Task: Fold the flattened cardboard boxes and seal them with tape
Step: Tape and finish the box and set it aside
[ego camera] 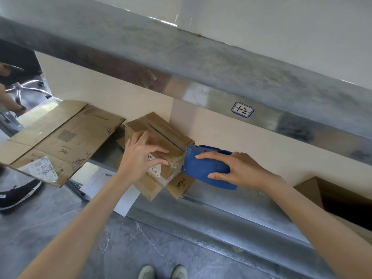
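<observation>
On the metal shelf [231, 208], your left hand [143, 156] lies spread on the small box [161, 135], evidently steadying it and keeping flaps down, while your right hand [235, 170] grips the blue tape dispenser [203, 166] against its right edge. Flattened cardboard [60, 133] lies alongside.

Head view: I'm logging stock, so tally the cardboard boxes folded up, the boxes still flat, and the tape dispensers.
Folded-up brown cardboard boxes: 2
Flattened brown cardboard boxes: 2 visible
Blue plastic tape dispensers: 1
Total: 5

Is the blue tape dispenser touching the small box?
Touching. The head view shows the blue tape dispenser pressed against the small box, no gap.
</observation>
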Demonstrator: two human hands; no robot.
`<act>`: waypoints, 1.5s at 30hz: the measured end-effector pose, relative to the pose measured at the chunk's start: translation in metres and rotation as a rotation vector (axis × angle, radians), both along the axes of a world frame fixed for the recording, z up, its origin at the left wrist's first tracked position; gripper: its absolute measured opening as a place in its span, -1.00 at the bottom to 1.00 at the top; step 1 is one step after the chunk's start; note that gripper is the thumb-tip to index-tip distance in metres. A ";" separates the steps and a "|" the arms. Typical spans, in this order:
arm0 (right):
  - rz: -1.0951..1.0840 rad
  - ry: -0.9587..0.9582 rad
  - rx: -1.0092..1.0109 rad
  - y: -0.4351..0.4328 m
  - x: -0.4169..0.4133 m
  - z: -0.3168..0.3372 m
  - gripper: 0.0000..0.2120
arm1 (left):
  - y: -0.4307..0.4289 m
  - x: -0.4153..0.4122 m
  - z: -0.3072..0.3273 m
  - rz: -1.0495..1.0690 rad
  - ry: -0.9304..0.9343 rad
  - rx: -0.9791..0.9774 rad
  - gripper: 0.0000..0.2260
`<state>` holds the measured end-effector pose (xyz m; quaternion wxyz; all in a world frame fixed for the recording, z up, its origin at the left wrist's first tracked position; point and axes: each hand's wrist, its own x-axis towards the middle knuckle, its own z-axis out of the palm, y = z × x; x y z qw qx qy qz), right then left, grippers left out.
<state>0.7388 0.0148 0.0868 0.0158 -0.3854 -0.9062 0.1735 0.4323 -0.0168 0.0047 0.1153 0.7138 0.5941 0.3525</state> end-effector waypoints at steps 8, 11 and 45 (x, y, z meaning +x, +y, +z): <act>-0.013 -0.019 -0.013 0.000 0.000 -0.003 -0.52 | 0.009 -0.017 -0.006 -0.234 -0.205 -0.116 -0.78; 0.003 -0.041 -0.007 0.002 -0.008 -0.005 -0.51 | 0.002 -0.012 -0.010 -0.193 -0.174 -0.101 -0.75; 0.084 -0.160 -0.058 0.009 -0.039 0.018 -0.41 | -0.025 0.040 -0.039 0.077 0.015 0.164 -0.50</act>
